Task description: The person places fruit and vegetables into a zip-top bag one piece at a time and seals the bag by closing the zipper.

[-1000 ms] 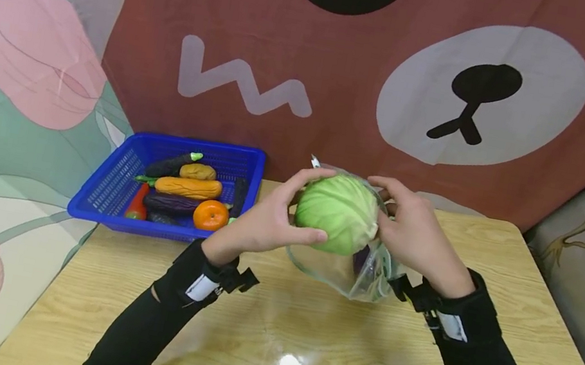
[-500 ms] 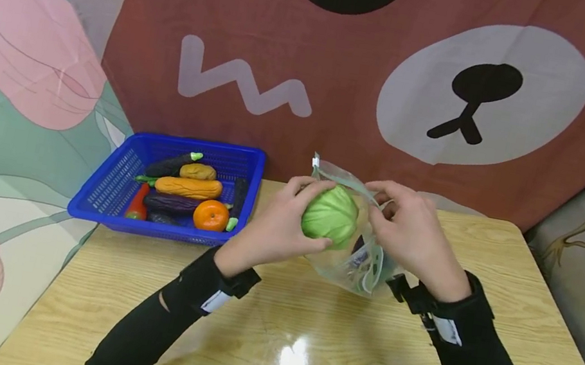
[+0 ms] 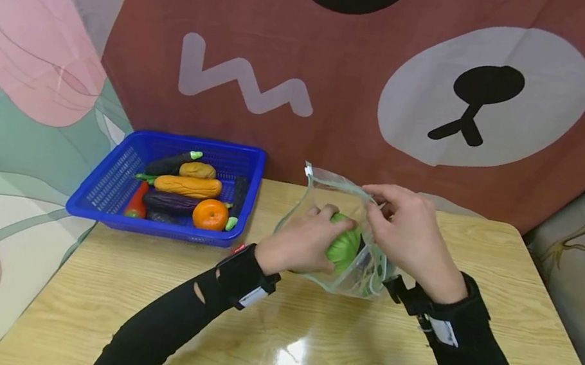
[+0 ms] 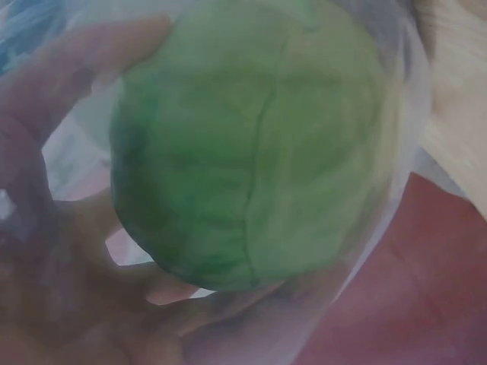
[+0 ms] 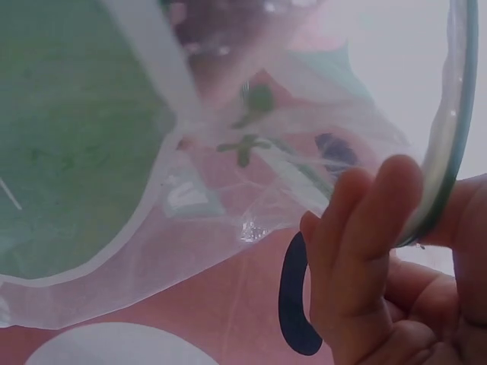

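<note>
A clear zip bag point(image 3: 340, 183) with a pale green rim and a white slider stands over the table, its mouth spread. Reaching into it, my left hand point(image 3: 301, 241) grips a light green cabbage point(image 3: 345, 252), fingers over the top and thumb on the near side. Through the hazy plastic, the left wrist view shows the cabbage point(image 4: 251, 152) with fingers curved around it. My right hand point(image 3: 408, 234) pinches the bag's right rim between thumb and fingers; the right wrist view shows this rim point(image 5: 455, 114) too. Lower in the bag lies a dark purple item point(image 5: 236, 34), partly hidden.
A blue basket point(image 3: 88, 206) sits at the back left, holding eggplants point(image 3: 169, 203), an orange fruit point(image 3: 211, 214), an orange-yellow wrinkled vegetable point(image 3: 187, 185) and other produce. A printed cloth point(image 3: 242, 134) hangs right behind the wooden table point(image 3: 218, 339).
My left hand has carried the cabbage down into the bag. My right hand has let go of the cabbage's side and now holds the rim. The bag's mouth opens wider.
</note>
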Motion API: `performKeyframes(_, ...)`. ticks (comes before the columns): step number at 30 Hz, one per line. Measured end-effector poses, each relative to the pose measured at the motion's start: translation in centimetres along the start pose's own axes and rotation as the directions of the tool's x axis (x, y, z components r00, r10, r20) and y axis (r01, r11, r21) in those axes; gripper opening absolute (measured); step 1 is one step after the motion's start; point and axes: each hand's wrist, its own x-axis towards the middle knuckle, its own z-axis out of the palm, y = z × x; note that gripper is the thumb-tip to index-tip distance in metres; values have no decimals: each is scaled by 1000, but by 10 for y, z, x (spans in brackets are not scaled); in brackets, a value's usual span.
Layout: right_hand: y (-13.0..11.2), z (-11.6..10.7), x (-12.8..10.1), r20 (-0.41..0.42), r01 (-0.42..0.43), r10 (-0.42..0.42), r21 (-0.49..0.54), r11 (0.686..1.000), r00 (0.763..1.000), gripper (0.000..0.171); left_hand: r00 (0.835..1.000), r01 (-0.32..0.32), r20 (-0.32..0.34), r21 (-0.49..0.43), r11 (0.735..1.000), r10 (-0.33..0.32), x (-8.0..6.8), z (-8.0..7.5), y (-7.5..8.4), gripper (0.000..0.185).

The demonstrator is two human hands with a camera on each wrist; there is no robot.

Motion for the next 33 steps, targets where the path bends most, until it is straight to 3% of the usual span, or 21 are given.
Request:
performKeyframes(7, 4, 0, -1, -42, 23, -25, -30, 999, 999, 22, 994, -90, -66, 9, 996, 90, 2, 1, -4, 71)
performKeyframes(13, 5, 1, -1, -48, 30, -31, -14, 999, 998, 21, 983, -177, -65, -98, 979, 171, -1, -4, -4, 61)
performKeyframes(17, 6, 2, 0, -51, 27, -28, -20, 999, 998, 22, 937, -349, -89, -278, 895, 338, -10, -17, -10, 34)
performKeyframes(20, 5, 1, -1, -48, 13, -14, -20, 1000, 999, 22, 911, -410, -129, -407, 816, 393, -20, -34, -22, 18)
performKeyframes(21, 5, 1, -1, -46, 7, -8, -18, 1000, 999, 22, 910, -413, -150, -427, 804, 387, -24, -41, -27, 15)
performKeyframes(24, 5, 1, -1, -37, -8, 7, -6, 1000, 999, 23, 926, -376, -219, -459, 805, 308, -37, -59, -47, 8)
performKeyframes(27, 5, 1, -1, -35, -7, 7, 1, 1000, 999, 23, 940, -311, -269, -412, 857, 212, -48, -74, -71, 7)
performKeyframes(30, 5, 2, -1, -34, -9, 9, 2, 1000, 999, 23, 962, -211, -244, -377, 902, 124, -53, -82, -93, 7)
performKeyframes(33, 5, 2, -2, -31, -12, 12, 2, 1000, 999, 23, 987, -80, -159, -366, 927, 22, -55, -84, -111, 8)
